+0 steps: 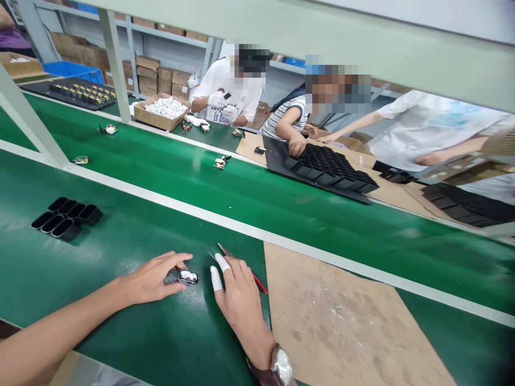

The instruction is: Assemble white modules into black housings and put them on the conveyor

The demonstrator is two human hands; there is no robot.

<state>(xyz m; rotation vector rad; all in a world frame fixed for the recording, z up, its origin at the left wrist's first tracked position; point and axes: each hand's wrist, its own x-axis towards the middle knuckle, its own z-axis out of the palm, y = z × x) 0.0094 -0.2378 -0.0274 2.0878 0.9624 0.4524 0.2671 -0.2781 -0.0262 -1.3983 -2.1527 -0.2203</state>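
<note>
Our left hand [155,279] is curled in, its thumb and a bent finger gripping a small black oval plastic cup [189,282] with white bits [188,275] inside. That cup is on the smooth dark green table [169,332], between our two hands. Our right hand [241,297] is palm down and half bent, with white finger covers [222,262] on its thumb and pointer finger. Two thin metal tips [212,254] poke out past the covers, but we cannot tell if this hand grips them. Metal pliers with red handles [259,283] lie just beside it, partly hidden. We think the step in hand is holding the cup steady. To us, the next move calls for a firm left pinch and light right fingers.
</note>
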